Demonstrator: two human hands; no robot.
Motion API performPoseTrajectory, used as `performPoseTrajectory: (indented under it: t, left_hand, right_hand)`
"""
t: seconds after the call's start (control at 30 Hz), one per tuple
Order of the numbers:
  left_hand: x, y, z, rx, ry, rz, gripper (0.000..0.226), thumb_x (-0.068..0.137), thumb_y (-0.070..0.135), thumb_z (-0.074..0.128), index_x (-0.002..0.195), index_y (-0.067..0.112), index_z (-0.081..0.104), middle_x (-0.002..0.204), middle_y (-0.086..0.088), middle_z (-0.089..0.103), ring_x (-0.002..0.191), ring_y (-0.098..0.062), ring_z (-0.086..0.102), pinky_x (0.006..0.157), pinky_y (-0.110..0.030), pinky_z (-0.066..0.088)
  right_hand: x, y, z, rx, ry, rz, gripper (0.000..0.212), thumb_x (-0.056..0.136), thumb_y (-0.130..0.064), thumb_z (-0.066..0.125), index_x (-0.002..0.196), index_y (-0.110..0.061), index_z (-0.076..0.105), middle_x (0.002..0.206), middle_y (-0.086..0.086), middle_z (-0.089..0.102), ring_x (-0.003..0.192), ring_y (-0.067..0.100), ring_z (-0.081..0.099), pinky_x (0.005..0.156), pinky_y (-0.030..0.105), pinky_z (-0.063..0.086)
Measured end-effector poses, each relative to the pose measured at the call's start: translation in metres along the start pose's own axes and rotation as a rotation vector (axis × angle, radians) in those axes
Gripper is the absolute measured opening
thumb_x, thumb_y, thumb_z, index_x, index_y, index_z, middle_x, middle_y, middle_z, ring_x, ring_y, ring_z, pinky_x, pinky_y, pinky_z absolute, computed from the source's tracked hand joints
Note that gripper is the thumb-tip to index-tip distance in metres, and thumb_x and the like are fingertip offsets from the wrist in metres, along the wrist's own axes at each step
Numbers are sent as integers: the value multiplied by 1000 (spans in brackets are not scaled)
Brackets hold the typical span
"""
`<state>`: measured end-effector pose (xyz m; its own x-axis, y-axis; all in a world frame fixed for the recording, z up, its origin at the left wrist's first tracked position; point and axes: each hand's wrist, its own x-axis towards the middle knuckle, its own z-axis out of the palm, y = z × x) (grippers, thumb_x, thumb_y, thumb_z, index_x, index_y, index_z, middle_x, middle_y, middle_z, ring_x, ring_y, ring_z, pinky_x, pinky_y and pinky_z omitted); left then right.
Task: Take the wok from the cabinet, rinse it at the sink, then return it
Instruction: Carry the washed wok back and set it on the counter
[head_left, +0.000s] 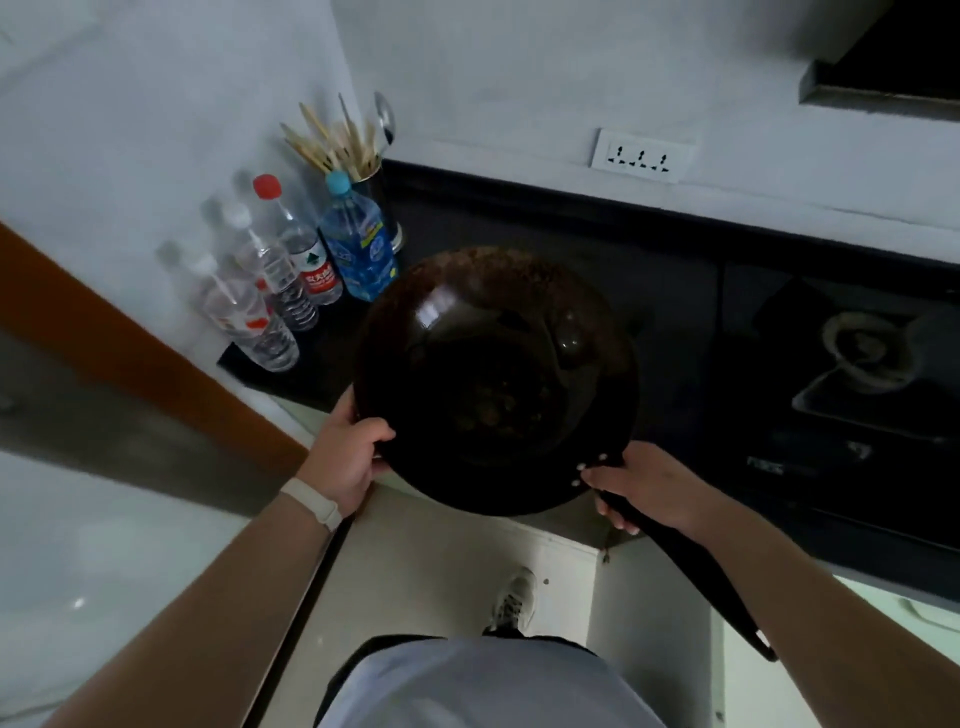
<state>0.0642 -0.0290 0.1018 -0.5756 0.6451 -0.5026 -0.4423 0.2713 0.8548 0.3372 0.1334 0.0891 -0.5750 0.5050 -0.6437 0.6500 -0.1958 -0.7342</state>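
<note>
Now both arms reach forward: left hand (349, 451) fingers grip the wok (493, 379) rim, right hand (649, 488) fingers wrap its handle.

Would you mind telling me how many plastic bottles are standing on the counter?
4, in a row along the left wall: blue bottle beside the chopstick holder, red-capped, then two clear. Others may be hidden.

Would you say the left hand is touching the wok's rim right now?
Touching. The head view shows the left hand gripping the near-left rim of the wok, thumb hooked over the edge, while the right hand holds the handle.
</note>
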Motion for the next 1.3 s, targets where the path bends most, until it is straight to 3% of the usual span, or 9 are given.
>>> performPoseTrajectory:
  t: [0.1, 0.2, 0.3, 0.53, 0.67, 0.8, 0.93, 1.3]
  left_hand:
    - [20, 11, 22, -5, -34, -32, 65, 89, -14, 41, 118, 42, 58, 122, -2, 62, 107, -27, 61, 77, -44, 54]
    - [45, 18, 44, 19, -69, -54, 69, 88, -13, 41, 136, 36, 52, 125, -5, 62, 110, -30, 60, 76, -46, 55]
    - [69, 20, 67, 54, -96, -95, 71, 88, -12, 40, 140, 36, 49, 127, -6, 63, 112, -32, 60, 75, -47, 55]
    - [117, 17, 109, 62, -161, -158, 66, 88, -14, 38, 118, 42, 59, 127, -8, 63, 111, -32, 61, 83, -53, 55]
    - [141, 21, 130, 70, -218, -196, 73, 89, -14, 39, 141, 36, 48, 131, -7, 62, 117, -32, 60, 83, -52, 56]
    - [170, 29, 144, 91, -259, -226, 76, 90, -13, 39, 147, 37, 42, 135, -6, 59, 119, -32, 59, 86, -53, 56]
    - [197, 37, 151, 111, -310, -258, 78, 90, -12, 40, 149, 40, 38, 137, -3, 57, 120, -31, 58, 90, -55, 54]
    - [243, 42, 164, 118, -348, -307, 78, 90, -13, 40, 146, 42, 42, 137, -4, 56, 120, -32, 58, 89, -56, 54]
  right_hand:
    - [13, -2, -25, 1, 13, 19, 26, 99, -11, 59, 79, 4, 63, 60, 15, 63, 44, 22, 54, 42, 28, 44]
    - [22, 2, -47, 16, 29, 42, 35, 98, -16, 61, 87, 18, 61, 67, 21, 64, 47, 25, 55, 43, 29, 45]
    - [29, 7, -64, 66, 59, 38, 26, 100, -14, 60, 83, 6, 65, 62, 16, 63, 43, 22, 54, 41, 29, 43]
    - [40, 2, -100, 1, 103, 145, 34, 102, -20, 58, 72, -7, 65, 50, 1, 63, 41, 13, 56, 48, 26, 48]
    - [59, 3, -119, 30, 167, 212, 25, 100, -22, 61, 90, 0, 67, 64, 10, 62, 51, 22, 55, 44, 28, 45]
    - [76, -1, -131, 19, 227, 233, 26, 99, -24, 61, 99, 1, 67, 65, 8, 62, 50, 20, 54, 43, 28, 44]
    - [94, -5, -138, -16, 258, 222, 20, 100, -25, 60, 90, -8, 66, 64, 6, 62, 42, 14, 53, 43, 26, 44]
    - [124, -9, -151, -18, 301, 246, 21, 99, -28, 63, 86, -10, 63, 65, 6, 63, 48, 18, 55, 46, 29, 46]
